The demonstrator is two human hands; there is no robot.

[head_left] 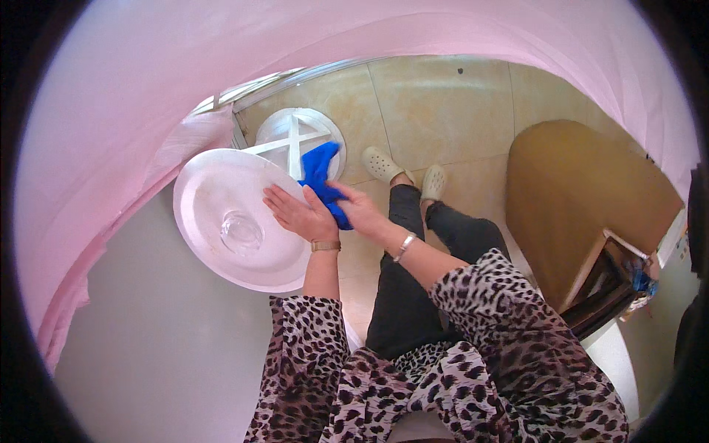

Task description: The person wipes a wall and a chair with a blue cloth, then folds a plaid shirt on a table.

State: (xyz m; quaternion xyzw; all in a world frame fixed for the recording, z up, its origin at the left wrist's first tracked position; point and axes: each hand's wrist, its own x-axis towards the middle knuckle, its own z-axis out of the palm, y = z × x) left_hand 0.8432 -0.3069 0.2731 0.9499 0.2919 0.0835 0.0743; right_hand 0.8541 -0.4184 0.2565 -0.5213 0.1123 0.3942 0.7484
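Observation:
My right hand (362, 214) grips a crumpled blue cloth (320, 171) that hangs out past its fingers. Close beside it, my left hand (303, 214) is stretched out flat, fingers slightly apart, over the edge of a round white tabletop (199, 236). Its thumb side comes near the cloth; whether they touch, I cannot tell. A clear round glass dish (242, 231) sits on the tabletop. Beyond, white crossed struts (294, 144) show over a round white lower disc (277, 127), partly covered by the cloth.
Pink fabric (413, 29) drapes around the far side and left. A grey surface (170, 354) lies at the lower left. On the right stands a brown, rounded panel (576, 192) near a dark-framed item (602, 284). Tiled floor (443, 103) runs under my pale clogs (380, 164).

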